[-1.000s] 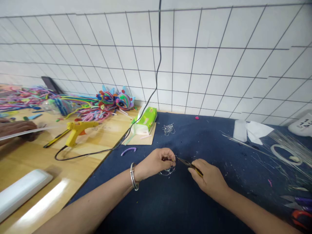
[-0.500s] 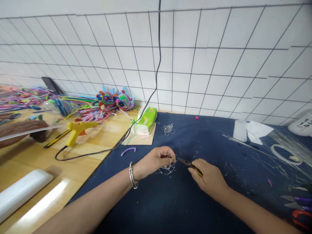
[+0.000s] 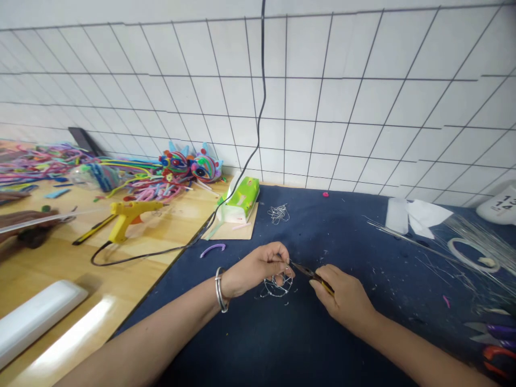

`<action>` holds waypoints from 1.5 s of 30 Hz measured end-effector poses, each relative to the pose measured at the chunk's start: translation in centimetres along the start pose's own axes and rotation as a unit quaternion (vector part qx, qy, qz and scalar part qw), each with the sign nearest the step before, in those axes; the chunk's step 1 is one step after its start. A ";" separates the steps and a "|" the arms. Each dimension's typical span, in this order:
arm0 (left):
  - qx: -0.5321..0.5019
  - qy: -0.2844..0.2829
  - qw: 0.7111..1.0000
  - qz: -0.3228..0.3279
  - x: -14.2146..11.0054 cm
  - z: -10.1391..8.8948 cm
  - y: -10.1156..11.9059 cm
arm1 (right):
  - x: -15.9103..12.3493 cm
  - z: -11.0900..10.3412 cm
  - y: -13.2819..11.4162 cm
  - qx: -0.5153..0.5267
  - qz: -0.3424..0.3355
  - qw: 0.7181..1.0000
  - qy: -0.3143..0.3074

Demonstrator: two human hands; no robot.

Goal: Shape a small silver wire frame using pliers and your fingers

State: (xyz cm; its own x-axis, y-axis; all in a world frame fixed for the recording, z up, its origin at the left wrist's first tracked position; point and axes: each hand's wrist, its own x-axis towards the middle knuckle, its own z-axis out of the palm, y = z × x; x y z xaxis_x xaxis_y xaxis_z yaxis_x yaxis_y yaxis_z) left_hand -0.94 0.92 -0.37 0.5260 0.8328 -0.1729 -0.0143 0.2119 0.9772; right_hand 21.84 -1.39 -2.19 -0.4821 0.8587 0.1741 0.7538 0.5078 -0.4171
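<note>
My left hand [image 3: 258, 269], with a silver bangle at the wrist, pinches a small round frame of thin silver wire [image 3: 278, 287] over the dark blue cloth. The frame hangs below my fingertips, and loose wire ends stick out from it. My right hand [image 3: 342, 293] is wrapped round long-nose pliers [image 3: 318, 278] with yellow-and-dark handles. Their jaws point left and meet the upper edge of the wire frame by my left fingertips. Whether the jaws grip a wire is too small to tell.
A tangle of wire [image 3: 279, 213] and a green tissue pack [image 3: 242, 199] lie behind my hands. At right are straight wires [image 3: 475, 242] and scissors [image 3: 494, 333]. A yellow glue gun [image 3: 124, 217] rests on the wooden table at left, near another person's hand [image 3: 24, 223].
The wire frame has turned in my left fingers and shows more of its round shape. The pliers have shifted slightly left. At far left, the other person's hand has moved left.
</note>
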 end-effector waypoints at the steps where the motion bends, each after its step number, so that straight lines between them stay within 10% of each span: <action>1: -0.002 0.005 1.000 0.000 0.0 0.0 -0.1 | 0.0 0.0 0.0 0.000 0.000 1.000 0.001; 45: -0.113 0.024 0.992 -0.043 0.0 -0.2 0.1 | -0.2 0.4 0.0 -0.034 -0.027 0.998 0.038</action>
State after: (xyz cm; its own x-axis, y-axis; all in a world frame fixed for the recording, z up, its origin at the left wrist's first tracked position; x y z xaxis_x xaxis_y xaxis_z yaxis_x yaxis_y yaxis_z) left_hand -1.15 1.03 -0.33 0.4926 0.8286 -0.2659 -0.1636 0.3883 0.9069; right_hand 21.75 -1.59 -2.55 -0.4898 0.8310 0.2637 0.7570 0.5554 -0.3442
